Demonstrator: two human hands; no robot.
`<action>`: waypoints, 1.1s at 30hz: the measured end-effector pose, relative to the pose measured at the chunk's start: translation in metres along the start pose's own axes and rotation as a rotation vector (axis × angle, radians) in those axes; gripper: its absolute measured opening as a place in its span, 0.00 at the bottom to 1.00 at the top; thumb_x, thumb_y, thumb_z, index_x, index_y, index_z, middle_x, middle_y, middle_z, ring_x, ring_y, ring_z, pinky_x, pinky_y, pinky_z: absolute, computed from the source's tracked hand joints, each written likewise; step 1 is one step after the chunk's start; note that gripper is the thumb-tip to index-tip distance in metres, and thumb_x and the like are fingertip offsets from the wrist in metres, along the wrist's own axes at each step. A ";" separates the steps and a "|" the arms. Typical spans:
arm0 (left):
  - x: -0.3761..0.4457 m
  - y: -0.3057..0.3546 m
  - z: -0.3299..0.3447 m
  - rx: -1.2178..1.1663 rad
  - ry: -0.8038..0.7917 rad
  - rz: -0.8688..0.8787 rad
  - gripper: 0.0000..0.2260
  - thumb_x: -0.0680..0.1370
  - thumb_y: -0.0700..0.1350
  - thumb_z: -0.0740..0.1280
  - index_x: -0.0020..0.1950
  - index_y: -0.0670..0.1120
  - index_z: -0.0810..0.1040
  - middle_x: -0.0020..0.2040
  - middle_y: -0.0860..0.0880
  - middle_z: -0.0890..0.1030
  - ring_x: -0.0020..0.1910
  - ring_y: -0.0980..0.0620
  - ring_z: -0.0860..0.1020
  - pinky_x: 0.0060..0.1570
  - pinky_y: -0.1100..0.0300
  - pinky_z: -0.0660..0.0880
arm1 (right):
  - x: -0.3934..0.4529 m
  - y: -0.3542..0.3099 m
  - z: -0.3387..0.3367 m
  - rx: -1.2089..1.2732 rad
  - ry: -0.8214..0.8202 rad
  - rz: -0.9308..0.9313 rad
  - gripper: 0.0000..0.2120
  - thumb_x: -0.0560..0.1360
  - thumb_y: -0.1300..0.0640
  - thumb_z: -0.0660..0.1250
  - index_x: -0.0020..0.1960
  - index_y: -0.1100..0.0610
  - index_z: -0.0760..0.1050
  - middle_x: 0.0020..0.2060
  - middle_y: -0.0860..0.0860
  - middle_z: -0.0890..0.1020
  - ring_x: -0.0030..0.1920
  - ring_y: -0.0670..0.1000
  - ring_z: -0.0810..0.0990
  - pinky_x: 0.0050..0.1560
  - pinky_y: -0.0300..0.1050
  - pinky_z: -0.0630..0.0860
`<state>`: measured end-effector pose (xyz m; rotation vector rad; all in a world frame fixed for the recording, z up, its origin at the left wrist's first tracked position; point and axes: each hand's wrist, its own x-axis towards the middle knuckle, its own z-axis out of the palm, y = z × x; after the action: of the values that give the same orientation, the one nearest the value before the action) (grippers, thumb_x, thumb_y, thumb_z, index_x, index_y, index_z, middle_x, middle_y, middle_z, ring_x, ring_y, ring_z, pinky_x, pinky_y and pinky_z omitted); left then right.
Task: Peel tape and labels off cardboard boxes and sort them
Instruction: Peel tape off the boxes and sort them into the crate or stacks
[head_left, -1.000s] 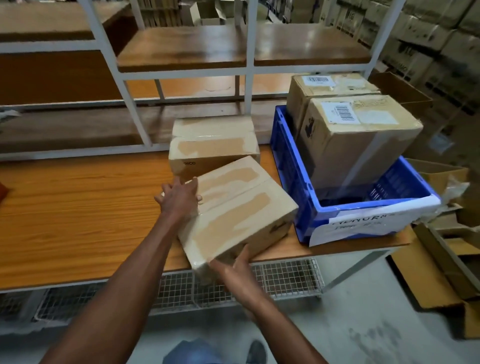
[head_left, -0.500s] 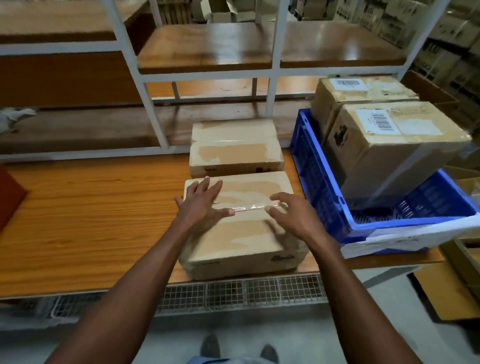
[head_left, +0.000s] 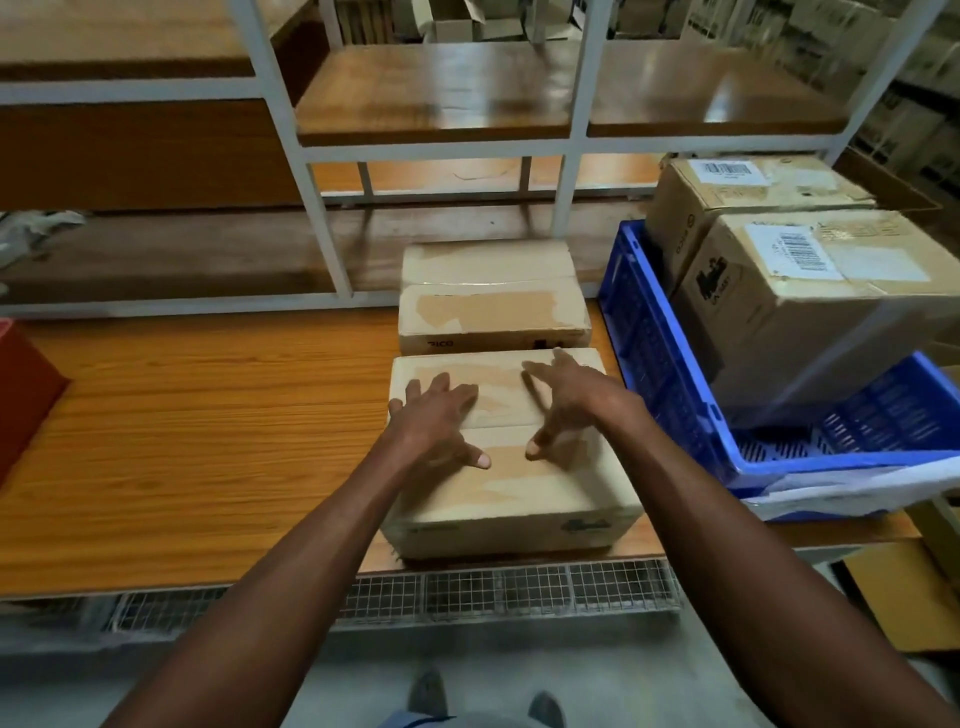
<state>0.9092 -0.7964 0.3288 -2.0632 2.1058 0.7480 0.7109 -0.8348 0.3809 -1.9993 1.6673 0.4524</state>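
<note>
Head view: near box (head_left: 511, 488) flat on worktop (head_left: 197, 441), pale torn patches across its top; left hand (head_left: 439, 428) and right hand (head_left: 569, 402) splayed flat on it, holding nothing.

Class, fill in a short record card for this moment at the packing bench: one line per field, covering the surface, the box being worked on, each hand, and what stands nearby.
Surface: wooden bench
Box in work: near box, flat at the bench's front edge
Left hand: fingers spread, resting on the box top
Right hand: fingers spread on the box top
Behind it: second box, close behind it
Right side: blue crate holding two labelled boxes
Barcode labels: still on both crate boxes
</note>
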 end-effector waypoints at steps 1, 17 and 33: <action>0.002 -0.002 -0.001 0.003 0.004 0.006 0.48 0.69 0.62 0.78 0.83 0.58 0.57 0.84 0.47 0.53 0.82 0.36 0.49 0.76 0.33 0.52 | 0.003 -0.002 0.000 -0.002 -0.034 -0.002 0.60 0.64 0.44 0.84 0.84 0.42 0.49 0.84 0.52 0.48 0.81 0.64 0.55 0.76 0.65 0.62; 0.021 0.006 -0.003 0.002 -0.011 -0.013 0.52 0.68 0.60 0.80 0.83 0.60 0.51 0.84 0.45 0.46 0.81 0.33 0.44 0.74 0.29 0.50 | 0.018 -0.004 -0.010 -0.039 -0.020 -0.003 0.55 0.66 0.47 0.84 0.83 0.44 0.55 0.81 0.55 0.60 0.78 0.63 0.61 0.74 0.64 0.65; 0.011 0.018 0.009 -0.031 0.172 -0.028 0.40 0.66 0.60 0.81 0.74 0.60 0.68 0.76 0.49 0.65 0.72 0.38 0.62 0.64 0.40 0.65 | 0.017 -0.002 0.011 0.009 0.027 -0.005 0.58 0.65 0.51 0.84 0.84 0.43 0.51 0.83 0.54 0.52 0.81 0.66 0.54 0.73 0.69 0.64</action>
<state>0.8890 -0.8036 0.3208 -2.2430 2.1587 0.6240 0.7169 -0.8423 0.3626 -2.0113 1.6777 0.4168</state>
